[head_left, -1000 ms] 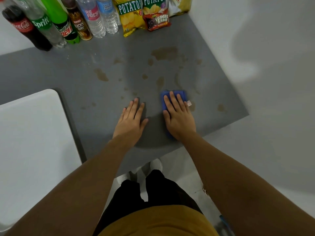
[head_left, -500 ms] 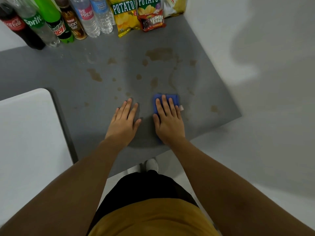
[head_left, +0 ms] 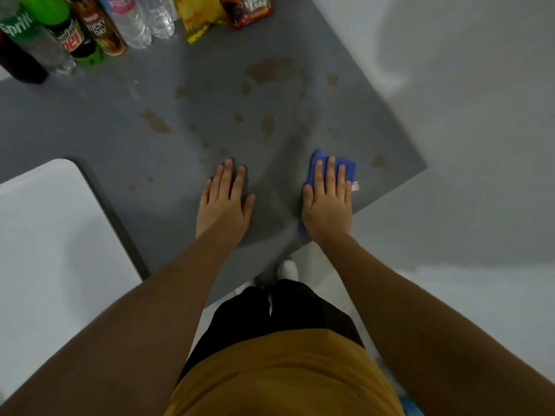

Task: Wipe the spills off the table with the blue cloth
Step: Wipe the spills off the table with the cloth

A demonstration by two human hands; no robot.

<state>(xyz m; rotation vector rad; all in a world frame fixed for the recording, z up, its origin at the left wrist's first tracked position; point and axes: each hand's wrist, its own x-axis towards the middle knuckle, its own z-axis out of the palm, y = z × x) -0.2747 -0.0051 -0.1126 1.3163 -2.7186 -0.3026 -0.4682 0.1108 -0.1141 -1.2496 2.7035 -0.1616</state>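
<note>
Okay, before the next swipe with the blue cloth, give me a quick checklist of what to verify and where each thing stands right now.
1. Cloth under the wiping hand: ok. The right hand lies flat on the blue cloth.
2. Other hand out of the way: ok. The left hand rests flat on the table, apart from the cloth.
3. Spills left: not ok. Brown spots remain, the largest farther up the table, one small spot right of the cloth.
4. Bottles clear of the wiping path: ok, they stand along the far edge.
5. Cloth still absorbent: cannot tell.
</note>
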